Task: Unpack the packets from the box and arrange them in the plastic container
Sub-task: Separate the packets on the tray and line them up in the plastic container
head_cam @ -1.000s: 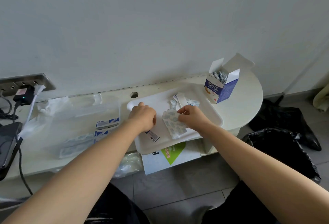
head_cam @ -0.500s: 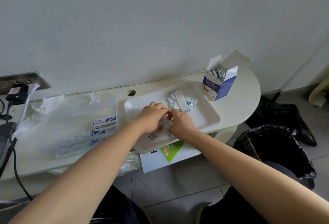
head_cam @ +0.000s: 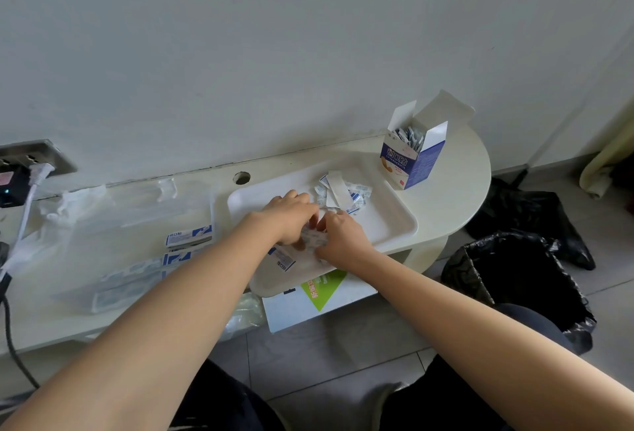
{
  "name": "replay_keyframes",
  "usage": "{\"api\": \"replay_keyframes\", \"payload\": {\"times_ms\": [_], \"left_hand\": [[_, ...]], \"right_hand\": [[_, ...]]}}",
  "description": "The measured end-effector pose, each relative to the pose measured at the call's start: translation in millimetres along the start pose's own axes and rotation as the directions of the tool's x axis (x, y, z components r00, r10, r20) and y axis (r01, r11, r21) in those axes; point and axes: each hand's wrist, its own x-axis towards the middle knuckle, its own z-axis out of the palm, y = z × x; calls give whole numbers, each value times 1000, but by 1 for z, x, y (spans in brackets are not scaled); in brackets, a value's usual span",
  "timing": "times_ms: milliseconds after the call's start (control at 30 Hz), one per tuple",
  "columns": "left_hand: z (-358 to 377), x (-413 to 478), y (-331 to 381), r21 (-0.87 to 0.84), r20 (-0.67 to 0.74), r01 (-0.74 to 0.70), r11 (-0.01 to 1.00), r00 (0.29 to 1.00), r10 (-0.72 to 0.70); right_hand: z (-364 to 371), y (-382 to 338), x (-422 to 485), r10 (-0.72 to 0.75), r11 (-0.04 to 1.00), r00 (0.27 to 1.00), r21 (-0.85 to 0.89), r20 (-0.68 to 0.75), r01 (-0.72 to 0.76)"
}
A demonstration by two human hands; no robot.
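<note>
An open blue-and-white box (head_cam: 413, 159) stands at the table's right end with small packets showing in its top. A white tray (head_cam: 387, 221) lies in front of it, with a loose pile of packets (head_cam: 346, 190) at its back. My left hand (head_cam: 290, 216) and my right hand (head_cam: 338, 237) meet over the tray's middle and together grip a small bundle of packets (head_cam: 314, 240). One more packet (head_cam: 284, 259) lies on the tray under my left wrist. A clear plastic container (head_cam: 137, 225) sits to the left and holds several flat packets (head_cam: 188, 237).
A wall socket with a charger and cables (head_cam: 20, 177) is at the far left. A cable hole (head_cam: 242, 177) is in the tabletop behind the tray. A white and green box (head_cam: 319, 297) sits under the table edge. A black-lined bin (head_cam: 521, 279) stands on the floor at right.
My hands have come together over the tray's middle and gathered the strip of packets into a bundle; a second ago my right hand alone held it, apart from my left.
</note>
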Motion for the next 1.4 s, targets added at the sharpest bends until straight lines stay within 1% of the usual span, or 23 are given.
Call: {"api": "replay_keyframes", "payload": {"times_ms": [67, 300, 433, 633, 833, 1167, 1333, 1400], "left_hand": [[0, -2, -1, -52, -8, 5, 999, 1000, -6], [-2, -3, 0, -27, 12, 39, 999, 999, -38], [0, -3, -3, -65, -2, 41, 997, 999, -41], [0, -3, -3, -83, -3, 71, 994, 997, -72], [2, -3, -3, -62, -24, 105, 993, 994, -107], [3, -3, -3, -86, 35, 175, 981, 984, -173], [5, -5, -5, -150, 3, 161, 975, 987, -163], [9, -8, -9, -263, -20, 167, 950, 984, -178]], "right_hand": [[-1, 0, 0, -4, 1000, 1000, -9, 5, 4], [-2, -3, 3, 13, 999, 1000, -30, 24, -13], [-2, -2, 3, 3, 1000, 1000, -19, 21, -3], [0, 0, 5, 1, 1000, 999, 28, 37, -2], [0, 2, 7, 1, 997, 999, 76, 50, -5], [-1, 6, 5, -7, 991, 996, 136, 87, -5], [0, 7, 6, 6, 987, 998, 159, 68, -17], [1, 7, 6, 13, 989, 998, 145, 64, -22]]}}
